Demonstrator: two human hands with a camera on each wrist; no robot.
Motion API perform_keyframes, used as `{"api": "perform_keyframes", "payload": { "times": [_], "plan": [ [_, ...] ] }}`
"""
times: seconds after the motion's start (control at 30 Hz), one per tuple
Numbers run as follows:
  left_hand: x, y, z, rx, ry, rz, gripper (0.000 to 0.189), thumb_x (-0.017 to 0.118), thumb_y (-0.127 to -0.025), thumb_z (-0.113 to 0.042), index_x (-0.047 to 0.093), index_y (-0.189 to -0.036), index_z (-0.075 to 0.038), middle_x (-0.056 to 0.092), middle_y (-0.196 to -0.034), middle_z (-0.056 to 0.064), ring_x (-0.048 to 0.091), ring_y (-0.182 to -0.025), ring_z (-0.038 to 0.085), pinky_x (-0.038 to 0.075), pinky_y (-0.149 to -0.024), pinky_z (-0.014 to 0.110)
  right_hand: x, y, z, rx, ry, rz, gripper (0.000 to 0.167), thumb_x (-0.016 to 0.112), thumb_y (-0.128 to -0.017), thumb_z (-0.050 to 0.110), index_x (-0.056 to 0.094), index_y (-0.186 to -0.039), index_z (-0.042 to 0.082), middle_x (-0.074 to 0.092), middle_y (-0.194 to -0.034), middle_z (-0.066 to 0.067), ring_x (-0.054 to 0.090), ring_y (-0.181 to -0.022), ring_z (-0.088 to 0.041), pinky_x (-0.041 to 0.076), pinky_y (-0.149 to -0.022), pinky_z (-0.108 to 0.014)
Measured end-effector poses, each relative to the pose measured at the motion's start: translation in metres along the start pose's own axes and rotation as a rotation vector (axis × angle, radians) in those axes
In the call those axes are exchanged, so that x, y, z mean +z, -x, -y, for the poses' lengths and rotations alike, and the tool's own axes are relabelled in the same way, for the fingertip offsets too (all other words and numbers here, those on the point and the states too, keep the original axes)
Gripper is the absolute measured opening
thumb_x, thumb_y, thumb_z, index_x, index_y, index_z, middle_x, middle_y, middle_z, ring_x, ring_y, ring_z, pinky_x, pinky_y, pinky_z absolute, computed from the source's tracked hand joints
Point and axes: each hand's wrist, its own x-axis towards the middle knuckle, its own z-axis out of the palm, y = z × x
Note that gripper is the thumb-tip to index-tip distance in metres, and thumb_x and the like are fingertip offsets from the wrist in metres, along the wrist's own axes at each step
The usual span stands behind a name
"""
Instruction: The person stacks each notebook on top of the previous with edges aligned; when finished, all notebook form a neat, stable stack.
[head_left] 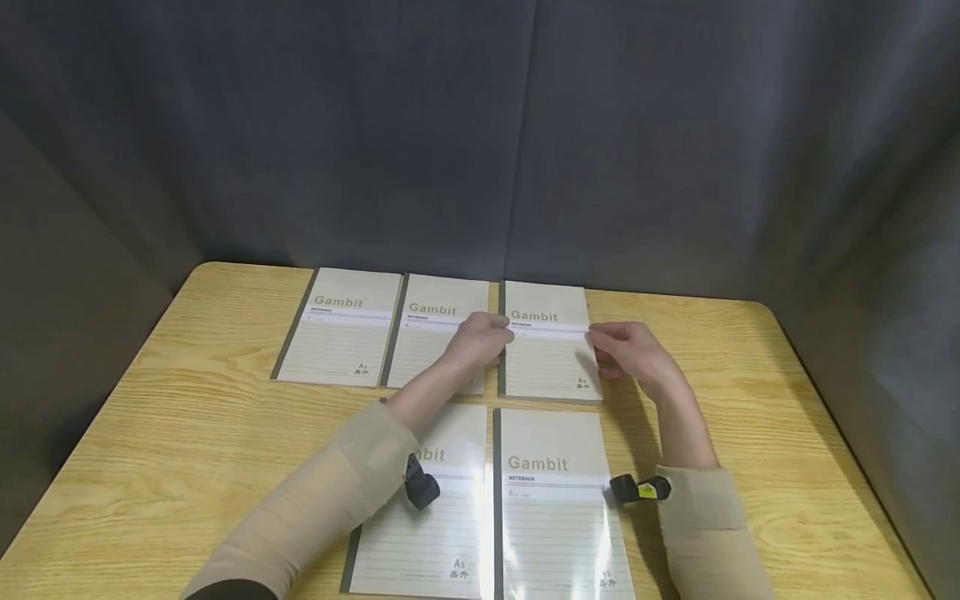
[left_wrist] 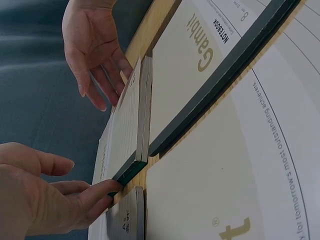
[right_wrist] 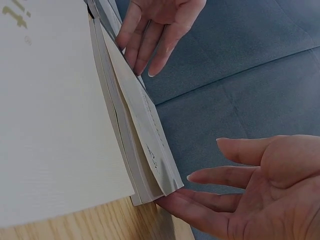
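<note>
A white Gambit notebook [head_left: 546, 358] with a dark spine lies at the right end of the back row, between both hands. My left hand [head_left: 480, 337] touches its spine side with extended fingers, the thumb raised off the cover in the left wrist view. At the opposite edge, my right hand [head_left: 632, 354] rests its fingers against the side and lower corner. In the right wrist view, the notebook's page edges [right_wrist: 127, 135] show more than one layer, and the top cover stands slightly lifted. Whether this is a stack of two notebooks is hard to tell.
Two similar notebooks lie to the left in the back row, the far-left notebook [head_left: 337, 333] and the middle notebook [head_left: 442, 292]. In front are a left notebook [head_left: 427, 533], partly under my left forearm, and a right notebook [head_left: 558, 525]. A dark curtain [head_left: 480, 142] hangs behind the wooden table [head_left: 180, 417].
</note>
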Motion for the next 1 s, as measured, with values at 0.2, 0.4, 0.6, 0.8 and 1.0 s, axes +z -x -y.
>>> {"api": "perform_keyframes", "payload": {
  "times": [0.2, 0.4, 0.6, 0.8, 1.0],
  "plan": [
    [-0.001, 0.001, 0.000, -0.012, -0.020, 0.007, 0.053, 0.048, -0.103, -0.020, 0.047, -0.153, -0.003, 0.047, -0.160, 0.016, 0.057, -0.138, 0.040, 0.046, -0.118, 0.051, -0.001, -0.001, 0.000, 0.014, 0.002, -0.003, 0.055, 0.051, -0.109, 0.029, 0.044, -0.153, -0.002, 0.055, -0.149, -0.023, 0.057, -0.130, -0.033, 0.057, -0.107, -0.046],
    [-0.006, -0.002, 0.000, -0.022, -0.010, 0.039, 0.054, 0.047, -0.105, -0.026, 0.045, -0.155, -0.006, 0.045, -0.161, 0.015, 0.056, -0.139, 0.039, 0.042, -0.121, 0.054, -0.001, 0.000, 0.001, 0.015, -0.015, 0.004, 0.058, 0.051, -0.109, 0.028, 0.038, -0.156, -0.002, 0.050, -0.154, -0.024, 0.055, -0.135, -0.035, 0.056, -0.109, -0.047],
    [-0.017, -0.001, 0.002, -0.006, 0.073, 0.085, 0.055, 0.038, -0.111, -0.036, 0.040, -0.158, -0.008, 0.046, -0.158, 0.016, 0.045, -0.148, 0.033, 0.050, -0.117, 0.042, -0.009, 0.009, -0.001, -0.040, 0.016, -0.002, 0.063, 0.050, -0.109, 0.027, 0.028, -0.161, -0.001, 0.040, -0.161, -0.027, 0.047, -0.145, -0.039, 0.049, -0.115, -0.053],
    [-0.035, 0.016, 0.004, 0.043, 0.016, 0.072, 0.056, 0.036, -0.110, -0.040, 0.038, -0.159, -0.013, 0.048, -0.158, 0.012, 0.055, -0.141, 0.028, 0.051, -0.116, 0.039, -0.018, 0.024, -0.014, -0.144, 0.111, -0.083, 0.064, 0.051, -0.108, 0.033, 0.030, -0.161, 0.004, 0.037, -0.163, -0.026, 0.041, -0.149, -0.042, 0.038, -0.123, -0.057],
    [-0.042, 0.041, 0.007, 0.051, -0.056, 0.135, 0.059, 0.033, -0.110, -0.045, 0.033, -0.162, -0.015, 0.048, -0.160, 0.011, 0.059, -0.137, 0.028, 0.051, -0.115, 0.042, -0.026, 0.050, -0.027, -0.193, 0.011, -0.061, 0.068, 0.052, -0.108, 0.039, 0.027, -0.163, 0.009, 0.035, -0.163, -0.026, 0.049, -0.142, -0.043, 0.057, -0.106, -0.042]
  ]
}}
